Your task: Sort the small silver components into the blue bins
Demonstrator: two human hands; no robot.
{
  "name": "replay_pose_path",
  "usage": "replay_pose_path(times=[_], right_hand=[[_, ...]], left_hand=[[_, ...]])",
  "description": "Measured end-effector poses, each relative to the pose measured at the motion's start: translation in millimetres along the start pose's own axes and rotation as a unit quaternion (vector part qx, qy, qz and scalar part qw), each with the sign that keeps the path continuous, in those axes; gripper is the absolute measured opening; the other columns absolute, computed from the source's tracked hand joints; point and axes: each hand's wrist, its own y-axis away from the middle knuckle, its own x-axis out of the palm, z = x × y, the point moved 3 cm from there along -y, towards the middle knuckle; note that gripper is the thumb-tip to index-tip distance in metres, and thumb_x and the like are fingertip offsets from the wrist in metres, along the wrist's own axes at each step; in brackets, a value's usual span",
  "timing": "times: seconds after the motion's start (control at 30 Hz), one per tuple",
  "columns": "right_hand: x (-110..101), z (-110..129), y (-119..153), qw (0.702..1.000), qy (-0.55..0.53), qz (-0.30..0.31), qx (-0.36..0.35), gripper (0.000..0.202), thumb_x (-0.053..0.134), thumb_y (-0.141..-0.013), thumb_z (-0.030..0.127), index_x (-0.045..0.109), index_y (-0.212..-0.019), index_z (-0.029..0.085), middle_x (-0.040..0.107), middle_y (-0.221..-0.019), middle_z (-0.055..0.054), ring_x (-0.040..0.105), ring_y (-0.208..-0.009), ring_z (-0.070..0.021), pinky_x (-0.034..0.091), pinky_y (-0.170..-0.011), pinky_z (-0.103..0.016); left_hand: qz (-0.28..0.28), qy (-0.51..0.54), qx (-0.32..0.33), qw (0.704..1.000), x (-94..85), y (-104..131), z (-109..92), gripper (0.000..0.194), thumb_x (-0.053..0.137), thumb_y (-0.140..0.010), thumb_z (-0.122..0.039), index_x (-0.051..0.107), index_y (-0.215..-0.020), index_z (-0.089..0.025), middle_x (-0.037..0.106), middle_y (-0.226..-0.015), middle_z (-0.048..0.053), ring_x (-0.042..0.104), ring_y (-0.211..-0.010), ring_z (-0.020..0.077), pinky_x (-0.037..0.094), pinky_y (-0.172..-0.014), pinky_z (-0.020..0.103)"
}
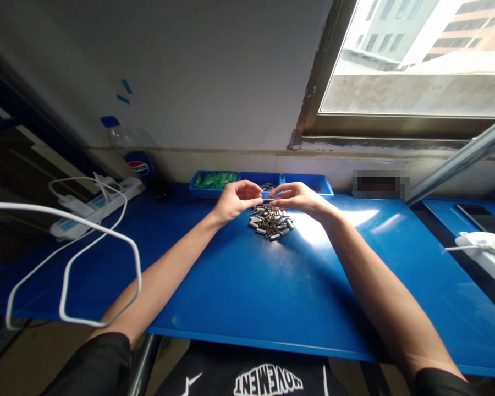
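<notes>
Over the far middle of the blue table, my left hand (238, 200) and my right hand (297, 197) come fingertip to fingertip. Both are closed in a pinch. Between them is a small thin part (266, 201), mostly covered by the fingers, too small to make out its kind. Just below and partly behind the fingertips lies a loose pile of small silver parts with black and yellow wires (271, 224). Behind my hands stand blue bins: the left bin (193, 190) holds green bags, the middle bin (278, 177) holds small metallic pieces, and my right hand partly hides the right bin (313, 179).
At the left are a cola bottle (142, 165), a white power strip (86, 212) and a looping white cable (138, 264) near my left forearm. On the right, a slanted metal post (457, 159), another power strip (489, 253) and a dark phone-like slab (480, 217).
</notes>
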Motion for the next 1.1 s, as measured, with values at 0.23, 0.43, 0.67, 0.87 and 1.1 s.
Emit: replay_pose_path(times=[0.23,0.43,0.67,0.87,1.1], right_hand=[[9,2,0,0.998,-0.054,-0.003,-0.02,0.031,0.088,-0.072,0.037,0.077,-0.092,0.016,0.077,-0.077,-0.005,0.068,-0.069,-0.0148,0.055,-0.069,-0.027],[4,3,-2,0.997,-0.004,-0.069,-0.039,0.022,0.083,-0.072,0.033,0.078,-0.085,0.015,0.075,-0.071,-0.004,0.068,-0.065,-0.015,0.054,-0.067,-0.027],[-20,5,1,0.937,0.172,-0.297,-0.062,0.017,0.073,-0.072,0.03,0.08,-0.083,0.018,0.076,-0.072,-0.005,0.071,-0.069,-0.0215,0.053,-0.066,-0.031],[-24,9,9,0.869,0.247,-0.422,-0.069,0.018,0.069,-0.075,0.031,0.078,-0.086,0.021,0.075,-0.075,-0.004,0.068,-0.068,-0.022,0.052,-0.071,-0.034],[-15,9,3,0.911,0.189,-0.354,-0.093,0.019,0.068,-0.077,0.033,0.078,-0.085,0.02,0.073,-0.071,-0.002,0.068,-0.066,-0.0202,0.052,-0.067,-0.032]], left_hand=[[0.018,-0.041,0.027,0.999,3.1,1,2,0.037,0.091,-0.068,-0.034,0.073,-0.093,-0.013,0.077,-0.09,0.007,0.074,-0.083,0.0188,0.062,-0.086,0.035],[0.068,-0.2,0.024,0.977,-3.5,2,3,0.027,0.081,-0.076,-0.03,0.074,-0.099,-0.015,0.078,-0.087,0.006,0.075,-0.08,0.0195,0.061,-0.079,0.031],[0.169,-0.368,0.008,0.915,-12.8,3,8,0.02,0.073,-0.077,-0.021,0.076,-0.096,-0.018,0.078,-0.083,0.003,0.073,-0.076,0.0186,0.056,-0.072,0.026],[0.199,-0.403,-0.011,0.893,-9.0,6,12,0.02,0.066,-0.081,-0.019,0.073,-0.099,-0.02,0.077,-0.09,0.004,0.072,-0.08,0.0191,0.055,-0.075,0.027],[0.217,-0.426,0.034,0.877,-8.7,6,14,0.018,0.057,-0.085,-0.014,0.068,-0.099,-0.018,0.074,-0.09,0.007,0.068,-0.078,0.0191,0.052,-0.074,0.028]])
